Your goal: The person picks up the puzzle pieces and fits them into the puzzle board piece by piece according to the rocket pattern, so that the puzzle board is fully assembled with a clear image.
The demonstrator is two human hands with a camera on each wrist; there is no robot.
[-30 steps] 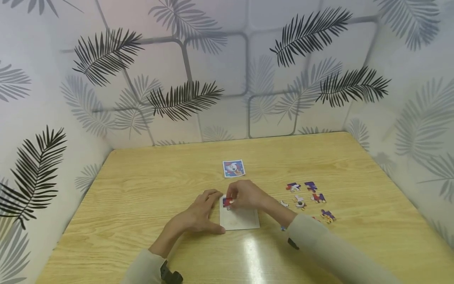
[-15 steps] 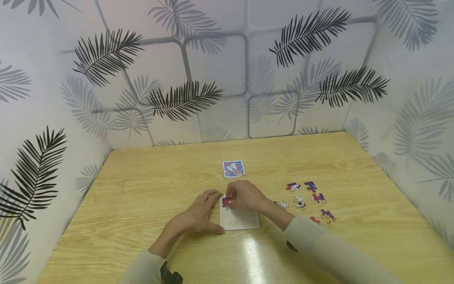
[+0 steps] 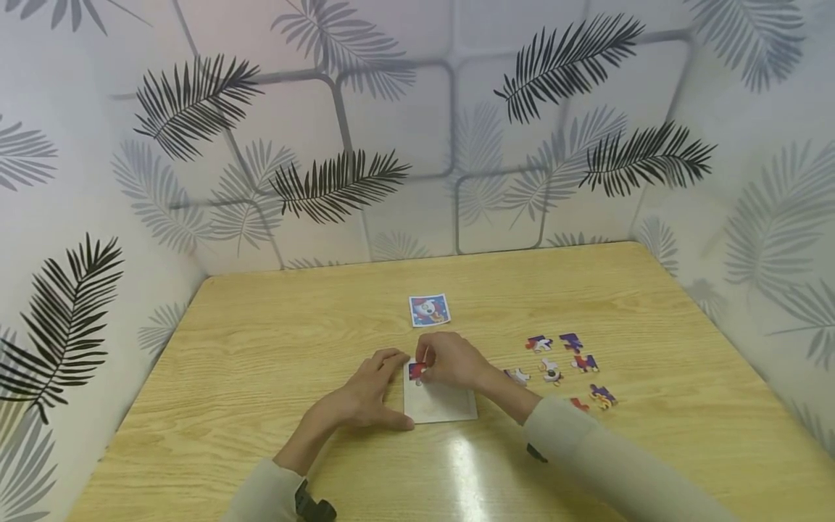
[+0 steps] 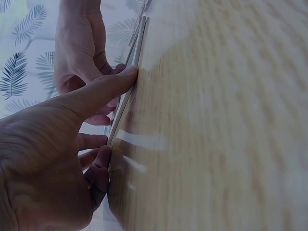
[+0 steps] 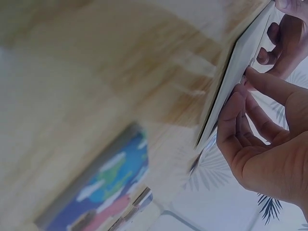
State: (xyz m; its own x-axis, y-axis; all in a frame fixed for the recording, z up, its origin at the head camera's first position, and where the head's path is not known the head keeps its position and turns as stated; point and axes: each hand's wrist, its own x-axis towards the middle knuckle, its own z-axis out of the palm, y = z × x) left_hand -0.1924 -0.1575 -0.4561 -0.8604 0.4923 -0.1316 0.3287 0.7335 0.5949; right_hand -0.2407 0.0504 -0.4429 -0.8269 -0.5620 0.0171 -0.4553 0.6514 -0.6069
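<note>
A white square puzzle tray point(image 3: 443, 413) lies on the table with a red-and-purple puzzle piece point(image 3: 416, 371) at its far left corner. My right hand point(image 3: 453, 360) reaches over the tray and pinches that piece between thumb and fingertips, down against the tray; the hand hides part of both. Along the tray's left side, my left hand point(image 3: 368, 395) holds the board, thumb at the near corner and fingers at the far one. In the left wrist view the left thumb point(image 4: 103, 91) touches the tray's edge point(image 4: 137, 48).
Right of the tray lie several loose puzzle pieces point(image 3: 551, 372), some partly behind the right forearm. A small square picture card point(image 3: 430, 310) of a white cartoon figure lies beyond the tray. A leaf-patterned wall covering point(image 3: 404, 130) rises behind the wooden table point(image 3: 274, 326).
The piece under the right fingers has shifted slightly left and settled at the tray's corner. The right forearm has moved slightly, uncovering more of the loose pieces. The left hand stays in place.
</note>
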